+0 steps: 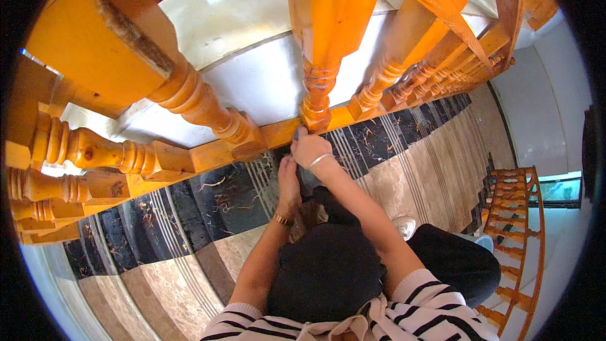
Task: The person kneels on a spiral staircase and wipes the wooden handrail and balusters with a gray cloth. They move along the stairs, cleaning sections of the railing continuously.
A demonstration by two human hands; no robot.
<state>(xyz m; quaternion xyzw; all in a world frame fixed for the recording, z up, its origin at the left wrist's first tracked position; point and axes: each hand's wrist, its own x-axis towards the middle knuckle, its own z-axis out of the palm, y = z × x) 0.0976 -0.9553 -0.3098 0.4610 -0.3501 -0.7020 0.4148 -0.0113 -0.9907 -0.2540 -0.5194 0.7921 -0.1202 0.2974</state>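
My right hand (pixel 311 149), with a silver bangle at the wrist, is curled against the bottom rail of a wooden stair railing. A bit of grey material, probably a cloth (pixel 297 132), pokes out at its fingertips beside the square foot of a turned baluster (pixel 316 94). Just below and to the left, my left hand (pixel 288 181), wearing a gold-toned watch or bracelet, has its fingertips close to the right hand. The left palm faces inward, and whatever it touches is hidden. The orange-varnished bottom rail (pixel 279 133) runs along the edge of the stone steps.
Beige and black marble steps (pixel 402 170) with grooved strips spread to both sides. A thick newel post (pixel 104 42) stands at left, and more balusters line the right. A light-blue bucket or basin (pixel 484 242) is partly visible behind my knee. A second railing (pixel 513 232) descends at far right.
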